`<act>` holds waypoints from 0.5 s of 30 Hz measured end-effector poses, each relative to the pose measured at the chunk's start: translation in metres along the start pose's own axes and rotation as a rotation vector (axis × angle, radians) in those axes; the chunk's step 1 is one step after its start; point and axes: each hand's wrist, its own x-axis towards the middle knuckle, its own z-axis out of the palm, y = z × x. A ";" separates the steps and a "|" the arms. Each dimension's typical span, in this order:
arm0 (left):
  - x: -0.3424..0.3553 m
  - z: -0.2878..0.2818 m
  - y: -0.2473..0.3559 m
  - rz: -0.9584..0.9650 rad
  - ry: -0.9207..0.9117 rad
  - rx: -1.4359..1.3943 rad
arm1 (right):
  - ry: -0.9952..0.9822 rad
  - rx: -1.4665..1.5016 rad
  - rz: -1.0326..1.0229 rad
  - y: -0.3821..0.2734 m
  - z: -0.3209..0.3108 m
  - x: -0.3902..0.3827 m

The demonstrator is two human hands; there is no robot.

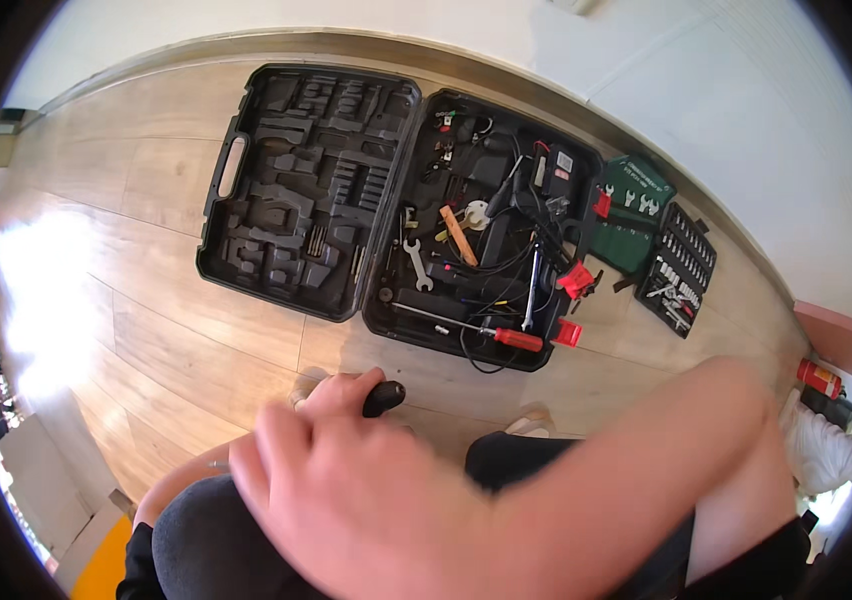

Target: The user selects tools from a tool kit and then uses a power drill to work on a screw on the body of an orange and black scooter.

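Observation:
My left hand (338,394) is closed around a black-handled tool (384,399), whose rounded black end sticks out beside the thumb. The rest of that tool is hidden. In front of it, nearer to me, my right hand (356,490) is smeared by motion, with its fingers bent. Whatever it may hold is out of sight behind the knuckles. Both hands are over my lap, short of an open black tool case (371,318) on the floor. A red-handled screwdriver (518,339) lies along the case's near edge, and an open-end wrench (417,266) rests further in.
The case's left half (296,190) has moulded slots. Its right half holds cables, a wooden-handled piece (459,236) and red clips (576,280). To the right lie a green tool pouch (618,245) with wrenches and a black socket set (681,270). A white wall (666,90) rises behind.

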 end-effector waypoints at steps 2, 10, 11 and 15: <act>-0.020 -0.004 -0.008 -0.003 0.036 -0.007 | -0.110 0.226 -0.052 0.041 0.001 0.026; 0.013 0.001 -0.016 0.195 -0.041 -0.016 | 0.465 0.199 0.481 0.365 0.125 0.075; 0.009 0.004 -0.021 0.209 -0.047 -0.027 | 0.475 0.171 0.464 0.368 0.123 0.075; 0.006 0.004 -0.021 0.200 -0.006 -0.046 | 0.440 0.131 0.378 0.376 0.126 0.065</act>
